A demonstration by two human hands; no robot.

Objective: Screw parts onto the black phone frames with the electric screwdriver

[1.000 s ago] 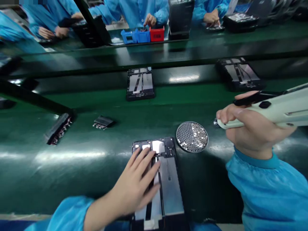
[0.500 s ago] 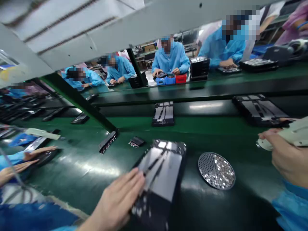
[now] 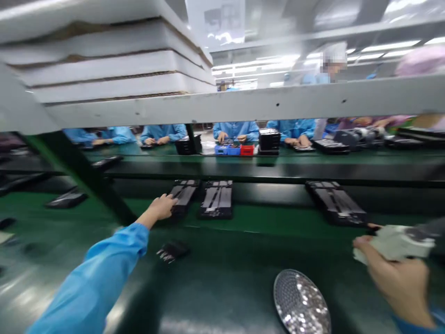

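Note:
My left hand [image 3: 159, 207] reaches out over the green conveyor belt [image 3: 222, 273], its fingertips against the near end of a black phone frame [image 3: 183, 195] with silver strips. Beside that frame lies a similar phone frame [image 3: 216, 199], and a third phone frame [image 3: 335, 202] sits farther right. At the lower right, my right hand [image 3: 396, 283] grips a pale electric screwdriver [image 3: 394, 243], whose tip is hidden. Nearer the bottom edge, a round perforated metal dish [image 3: 301, 301] holds many small screws. A small black part with metal contacts [image 3: 173, 251] lies on the belt.
A dark rail [image 3: 222, 170] crosses the belt area, and a diagonal dark support [image 3: 79, 178] stands at left. A white shelf [image 3: 278, 103] runs overhead. Beyond, co-workers in blue sit by blue and red bins [image 3: 233, 150] and stacked black trays [image 3: 269, 141].
My view has tilted upward. The phone frame under my left hand now appears farther along the belt, with my arm stretched out after it. The screwdriver stays in my right hand.

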